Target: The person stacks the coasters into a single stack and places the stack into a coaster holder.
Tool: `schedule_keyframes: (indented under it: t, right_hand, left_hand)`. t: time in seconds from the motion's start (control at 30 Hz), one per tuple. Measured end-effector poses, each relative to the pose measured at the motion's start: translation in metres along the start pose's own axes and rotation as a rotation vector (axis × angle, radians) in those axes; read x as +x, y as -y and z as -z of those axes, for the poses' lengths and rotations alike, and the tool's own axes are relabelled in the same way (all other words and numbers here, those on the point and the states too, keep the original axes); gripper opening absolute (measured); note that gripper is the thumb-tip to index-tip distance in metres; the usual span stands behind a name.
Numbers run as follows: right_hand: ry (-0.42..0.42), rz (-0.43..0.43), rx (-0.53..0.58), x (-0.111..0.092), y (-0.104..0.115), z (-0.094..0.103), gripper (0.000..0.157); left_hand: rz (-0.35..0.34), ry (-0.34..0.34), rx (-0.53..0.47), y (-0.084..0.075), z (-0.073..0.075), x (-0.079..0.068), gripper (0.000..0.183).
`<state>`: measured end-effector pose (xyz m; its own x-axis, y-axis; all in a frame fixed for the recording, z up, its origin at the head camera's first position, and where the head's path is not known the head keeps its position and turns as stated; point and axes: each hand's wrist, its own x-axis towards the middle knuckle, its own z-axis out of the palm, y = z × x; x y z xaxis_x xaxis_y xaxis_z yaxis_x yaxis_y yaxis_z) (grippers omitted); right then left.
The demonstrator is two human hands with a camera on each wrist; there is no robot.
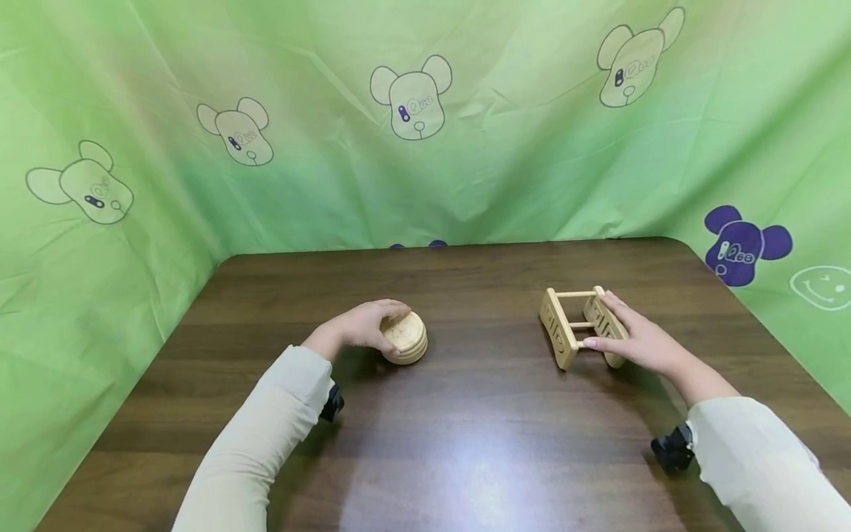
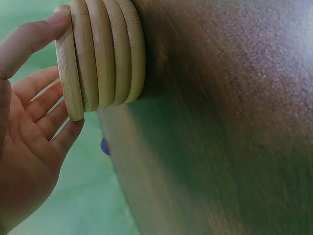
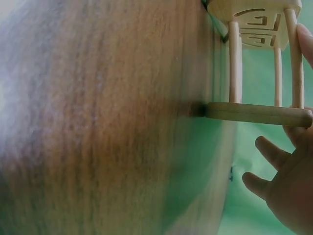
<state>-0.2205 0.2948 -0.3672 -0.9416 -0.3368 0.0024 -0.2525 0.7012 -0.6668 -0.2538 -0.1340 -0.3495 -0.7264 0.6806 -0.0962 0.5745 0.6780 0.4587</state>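
Observation:
Several round wooden coasters (image 1: 411, 346) stand stacked left of the table's middle. My left hand (image 1: 362, 325) pinches the top coaster (image 2: 70, 78) at its rim, thumb on one side and fingertips on the other. That coaster sits slightly shifted from those below. To the right is a light wooden coaster holder (image 1: 557, 334), with two cutout side panels joined by thin rods. My right hand (image 1: 641, 341) grips its right panel, the thumb at a front rod (image 3: 295, 63) and the index finger along the panel's top. In the right wrist view, two fingers spread away from the wood.
The brown wooden table (image 1: 465, 414) reflects a bright light near its front. A green curtain (image 1: 319, 192) with cartoon bear heads closes in the back and sides. Small black wrist cameras (image 1: 673, 448) hang under both sleeves.

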Motion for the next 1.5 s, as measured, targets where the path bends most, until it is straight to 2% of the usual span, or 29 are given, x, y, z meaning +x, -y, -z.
schedule_keyframes:
  t: [0.17,0.3,0.47,0.6,0.9,1.0,1.23,1.5]
  right_hand:
    - [-0.014,0.019,-0.008,0.0,-0.001,0.0,0.09]
    - [-0.036,0.049,-0.013,0.0,0.0,-0.001,0.089]
    - [-0.092,0.109,-0.035,0.0,0.004,0.0,0.084]
    - [-0.122,0.133,-0.056,0.0,0.012,0.0,0.083]
    - [-0.175,0.122,-0.125,-0.001,0.041,-0.006,0.079]
    - [-0.158,0.137,-0.099,0.002,0.05,-0.01,0.078]
    - [-0.136,0.242,-0.07,0.01,0.074,-0.026,0.073]
    - [-0.052,0.243,-0.032,0.019,0.099,-0.048,0.076]
  left_hand:
    - [0.016,-0.004,-0.035,0.001,-0.002,0.0,0.068]
    - [0.04,-0.026,-0.039,0.002,-0.004,0.0,0.061]
    - [0.068,-0.095,-0.026,0.001,-0.006,0.0,0.052]
    - [0.09,-0.14,-0.027,0.0,-0.006,-0.001,0.05]
    - [0.121,-0.157,-0.034,0.0,-0.008,-0.004,0.048]
    - [0.134,-0.162,-0.039,0.001,-0.009,-0.005,0.048]
    - [0.163,-0.172,-0.078,0.002,-0.011,-0.007,0.048]
    - [0.178,-0.187,-0.109,0.003,-0.014,-0.01,0.047]
